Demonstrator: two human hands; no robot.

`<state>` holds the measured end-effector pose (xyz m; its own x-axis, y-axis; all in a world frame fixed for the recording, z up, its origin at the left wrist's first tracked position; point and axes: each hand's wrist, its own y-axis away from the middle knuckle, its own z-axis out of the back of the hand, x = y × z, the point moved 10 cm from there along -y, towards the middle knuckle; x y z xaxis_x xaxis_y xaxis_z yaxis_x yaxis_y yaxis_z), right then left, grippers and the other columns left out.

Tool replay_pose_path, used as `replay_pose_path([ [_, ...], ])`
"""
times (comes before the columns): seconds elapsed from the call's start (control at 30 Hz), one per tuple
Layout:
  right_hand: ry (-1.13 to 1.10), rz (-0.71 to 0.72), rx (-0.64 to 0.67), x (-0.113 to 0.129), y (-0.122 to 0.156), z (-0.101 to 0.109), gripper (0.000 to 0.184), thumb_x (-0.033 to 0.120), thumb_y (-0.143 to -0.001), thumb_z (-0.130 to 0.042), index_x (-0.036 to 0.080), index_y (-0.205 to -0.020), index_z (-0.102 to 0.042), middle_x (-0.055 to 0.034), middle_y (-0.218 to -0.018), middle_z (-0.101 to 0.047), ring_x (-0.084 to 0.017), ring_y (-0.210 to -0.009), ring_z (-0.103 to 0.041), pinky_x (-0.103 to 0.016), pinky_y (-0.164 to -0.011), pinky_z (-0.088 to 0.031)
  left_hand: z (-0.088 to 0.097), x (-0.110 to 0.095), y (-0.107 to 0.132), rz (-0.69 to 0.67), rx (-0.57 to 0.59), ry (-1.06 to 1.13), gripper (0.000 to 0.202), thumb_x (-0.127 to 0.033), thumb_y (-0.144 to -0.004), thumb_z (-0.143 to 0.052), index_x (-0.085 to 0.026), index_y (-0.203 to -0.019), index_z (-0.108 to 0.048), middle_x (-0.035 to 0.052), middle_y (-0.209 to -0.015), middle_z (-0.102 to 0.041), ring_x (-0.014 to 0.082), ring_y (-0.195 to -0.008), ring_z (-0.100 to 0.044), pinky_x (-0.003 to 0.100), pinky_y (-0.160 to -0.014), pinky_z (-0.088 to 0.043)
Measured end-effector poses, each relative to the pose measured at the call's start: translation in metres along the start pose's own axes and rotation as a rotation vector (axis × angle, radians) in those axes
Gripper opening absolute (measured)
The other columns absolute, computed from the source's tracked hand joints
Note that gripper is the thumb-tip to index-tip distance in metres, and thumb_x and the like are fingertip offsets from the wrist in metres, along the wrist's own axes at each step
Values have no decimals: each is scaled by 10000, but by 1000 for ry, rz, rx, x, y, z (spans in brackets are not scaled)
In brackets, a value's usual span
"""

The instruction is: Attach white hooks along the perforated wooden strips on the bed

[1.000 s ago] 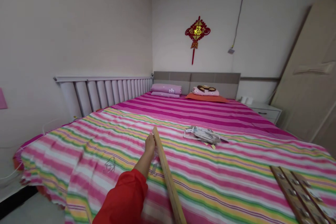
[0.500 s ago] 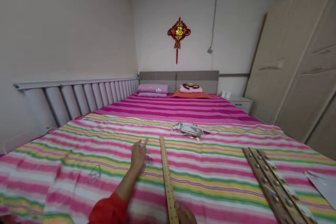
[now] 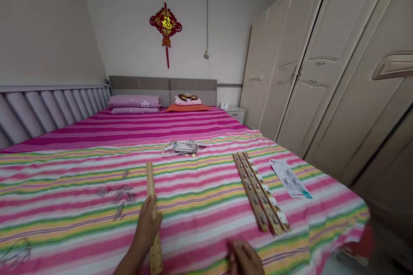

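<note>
My left hand [image 3: 146, 223] is closed around a pale wooden strip with rows of small holes [image 3: 156, 253], which lies lengthwise on the striped sheet. Low in the view, my right hand [image 3: 243, 258] is slightly blurred, its fingers curled together; whatever may be between them is hidden. Beyond it to the right lie several brown strips [image 3: 254, 193] side by side, bearing small shiny metal pieces and, along one edge, round white ones. Left of the perforated strip is a scatter of small clear and metallic pieces [image 3: 121, 195], too blurred to name.
A clear blister pack [image 3: 292, 178] lies to the right of the brown strips. A pile of small packets [image 3: 183, 148] sits farther up the bed. Thin tangled wire or clear material [image 3: 16, 253] is at lower left. A bed rail [image 3: 54, 111] and a wardrobe [image 3: 325, 73] flank the bed.
The view has turned to the right. My left hand has left the small clear pieces and taken hold of the wooden strip. My right hand has come off the strip and moved right.
</note>
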<state>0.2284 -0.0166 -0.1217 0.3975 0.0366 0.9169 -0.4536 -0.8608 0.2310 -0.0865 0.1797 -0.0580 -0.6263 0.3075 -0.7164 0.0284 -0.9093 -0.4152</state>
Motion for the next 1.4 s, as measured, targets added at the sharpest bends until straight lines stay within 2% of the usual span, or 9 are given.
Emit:
replay_pose_path([
  [0.13, -240, -67, -290, 22, -3, 79, 460, 520, -488, -827, 162, -666, -600, 8, -532, -659, -109, -418, -584, -189, -387, -437, 4, -2, 2, -7, -1, 7, 489, -353, -730, -471, -159, -1168, -570, 139, -1335, -493, 304, -1244, -465, 465, -1036, -400],
  [0.23, -403, -102, -304, 34, -9, 92, 484, 453, -466, -856, 164, -775, -622, -34, -684, -729, -180, -590, -690, -262, -534, -560, 8, -3, 7, 14, -7, 21, 466, -392, -745, -484, -197, -1157, -583, 115, -1322, -516, 299, -1228, -484, 460, -1019, -422],
  [0.47, -603, -142, -125, 41, -31, 69, 360, 404, -601, -816, 140, -759, -630, -101, -797, -741, -203, -792, -713, -270, -717, -592, 12, -7, 11, 16, 17, 57, 434, -425, -738, -517, -200, -1092, -628, 108, -1327, -527, 298, -1218, -502, 436, -987, -457],
  [0.6, -677, -146, -14, 37, -49, 51, 259, 323, -669, -797, 163, -732, -603, -16, -656, -684, -124, -630, -666, -202, -578, -570, 15, -6, 11, 40, 1, 73, 432, -433, -717, -525, -193, -1054, -650, 112, -1317, -540, 306, -1224, -499, 444, -991, -452],
  [0.73, -730, -134, 138, 43, -62, 31, 277, 368, -706, -766, 173, -760, -578, 51, -573, -567, -57, -457, -520, -143, -402, -447, 17, -8, 12, 45, -2, 98, 422, -434, -702, -535, -197, -1027, -663, 108, -1300, -558, 304, -1207, -515, 441, -987, -454],
  [0.93, -815, -230, 341, 49, -55, 11, 345, 391, -722, -752, 165, -917, -578, 121, -513, -386, -24, -374, -350, -120, -340, -284, 14, -14, 15, 42, 31, 132, 404, -408, -710, -537, -200, -1033, -663, 108, -1329, -532, 289, -1223, -501, 430, -991, -446],
  [1.17, -787, -222, 384, 48, -56, 10, 335, 336, -744, -743, 170, -612, -484, 127, -487, -289, -7, -346, -256, -136, -329, -202, 13, -16, 16, 32, 19, 169, 390, -405, -708, -528, -188, -998, -673, 121, -1320, -533, 287, -1222, -500, 439, -1008, -426],
  [1.27, -756, -207, 376, 50, -56, 4, 241, 314, -748, -744, 164, -825, -571, 136, -501, -298, -6, -345, -268, -126, -329, -197, 12, -14, 15, 23, 13, 163, 381, -404, -710, -527, -193, -990, -675, 117, -1301, -547, 288, -1208, -511, 442, -992, -440],
  [1.4, -750, -190, 354, 55, -53, -8, 351, 323, -737, -754, 144, -979, -574, 141, -511, -325, -1, -348, -290, -111, -330, -221, 17, -23, 14, -8, -44, 66, 345, -383, -699, -549, -189, -951, -682, 121, -1234, -586, 303, -1175, -524, 481, -1010, -411],
])
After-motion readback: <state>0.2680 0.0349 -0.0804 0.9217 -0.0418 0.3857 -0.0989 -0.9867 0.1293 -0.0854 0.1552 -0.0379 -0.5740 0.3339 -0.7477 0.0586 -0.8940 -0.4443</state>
